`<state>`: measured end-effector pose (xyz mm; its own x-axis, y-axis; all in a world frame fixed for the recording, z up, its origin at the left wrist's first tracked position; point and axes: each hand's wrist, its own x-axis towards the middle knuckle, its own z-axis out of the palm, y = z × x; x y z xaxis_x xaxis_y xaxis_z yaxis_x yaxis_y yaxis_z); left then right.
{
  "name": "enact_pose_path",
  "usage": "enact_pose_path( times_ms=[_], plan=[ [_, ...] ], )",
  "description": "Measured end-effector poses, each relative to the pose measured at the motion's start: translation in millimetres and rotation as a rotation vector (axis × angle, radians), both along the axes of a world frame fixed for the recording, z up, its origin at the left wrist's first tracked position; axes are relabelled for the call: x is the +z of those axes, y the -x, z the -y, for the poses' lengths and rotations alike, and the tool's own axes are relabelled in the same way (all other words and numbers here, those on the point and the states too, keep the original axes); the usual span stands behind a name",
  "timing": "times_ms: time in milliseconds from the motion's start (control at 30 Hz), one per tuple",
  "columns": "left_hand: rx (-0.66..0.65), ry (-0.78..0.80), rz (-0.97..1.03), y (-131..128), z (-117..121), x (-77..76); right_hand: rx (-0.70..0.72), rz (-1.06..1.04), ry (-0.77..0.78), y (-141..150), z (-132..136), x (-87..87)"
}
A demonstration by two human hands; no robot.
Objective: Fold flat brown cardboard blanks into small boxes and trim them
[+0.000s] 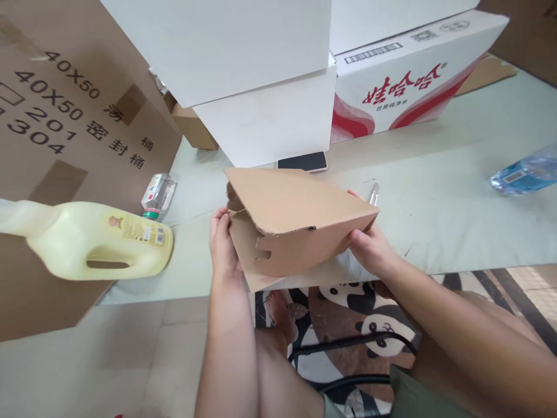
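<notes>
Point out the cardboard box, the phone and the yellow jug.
cardboard box [296,215]: head view, top panel, held between both hands.
phone [302,161]: head view, middle of its dark screen.
yellow jug [104,241]: head view, body above the handle hole.

Both forearms bare, no sleeves in view, no watch, no rings, no bracelet on either wrist. Left grip [223,244] and right grip [369,251]: bare, no gloves; nails short & unpainted as far as can be seen. Thighs bare too. Only clothing in view: olive-green shorts [418,395], hem showing at bottom of frame by the right leg, plain fabric, no print or logo visible. One bare foot [282,316] shows between the arms, no sock, no shoe. Upper body not in frame, so shirt can't be told.
</notes>
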<state>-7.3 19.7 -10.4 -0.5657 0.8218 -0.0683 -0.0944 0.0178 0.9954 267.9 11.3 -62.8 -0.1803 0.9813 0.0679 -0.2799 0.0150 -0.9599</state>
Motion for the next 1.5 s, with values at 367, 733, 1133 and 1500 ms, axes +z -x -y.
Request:
enact_pose_path(
  times_ms=[367,733,1133,1500],
  plan=[
    [0.06,0.048,0.001,-10.9,-1.7,12.5,-0.014,0.169,-0.057,-2.7,-3.1,9.0],
    [-0.366,0.053,0.34,-6.3,33.0,18.7,0.121,0.299,-0.021,9.8,-3.4,13.7],
    [-0.148,0.042,0.571,34.2,20.5,11.6,0.018,0.338,-0.125,16.2,-7.3,12.4],
    [-0.061,-0.368,0.407,27.4,6.2,8.4,-0.496,0.924,-0.198,-29.5,-33.0,18.6]
  ],
)
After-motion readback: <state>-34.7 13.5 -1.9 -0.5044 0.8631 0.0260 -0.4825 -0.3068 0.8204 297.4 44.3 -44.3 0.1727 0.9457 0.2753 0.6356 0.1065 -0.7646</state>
